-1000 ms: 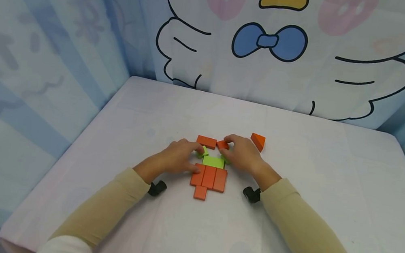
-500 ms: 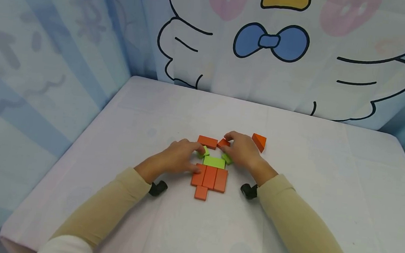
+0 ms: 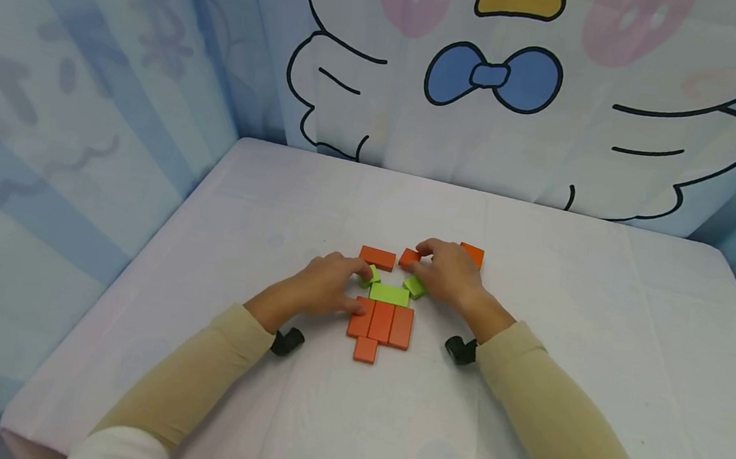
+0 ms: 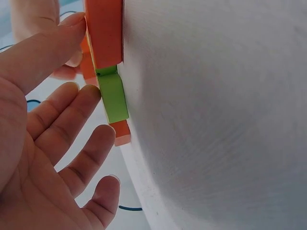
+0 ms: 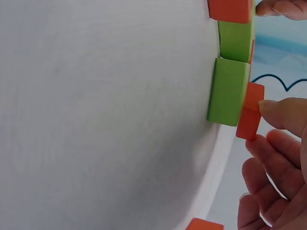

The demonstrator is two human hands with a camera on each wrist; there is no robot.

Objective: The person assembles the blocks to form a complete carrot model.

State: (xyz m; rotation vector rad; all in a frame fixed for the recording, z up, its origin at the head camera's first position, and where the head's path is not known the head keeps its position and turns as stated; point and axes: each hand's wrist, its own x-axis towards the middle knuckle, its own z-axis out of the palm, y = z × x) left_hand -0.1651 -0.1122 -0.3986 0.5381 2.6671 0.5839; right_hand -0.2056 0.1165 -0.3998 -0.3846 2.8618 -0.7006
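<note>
At the middle of the table [image 3: 599, 318], the right hand [image 3: 453, 273] has moved a little to the right with a small orange block [image 3: 410, 257]

Compared with half a second ago, a narrow gap now shows between this small orange block and the long orange block [image 3: 377, 258] at its left, where the two were almost meeting. The right hand pinches the small block between thumb and fingertips. It also hides more of the far-right orange block [image 3: 473, 254] than before, while the right green block [image 3: 414, 287] shows more fully.

The left hand [image 3: 323, 284] has stayed in its place, thumb and fingers wide apart. Its thumb touches the left of three orange blocks [image 3: 381, 322], and a finger reaches over the left green block [image 3: 375, 277]. Between the hands lies the middle green block [image 3: 390, 294], against the far side of the three. A near orange block [image 3: 366, 350] lies at their near side.

The table's far edge runs along a curtain [image 3: 443, 137], well apart from the blocks. On the right, broad cloth stretches to the right edge; on the left, it continues past the left sleeve [image 3: 195, 368] to the slanting left edge.
</note>
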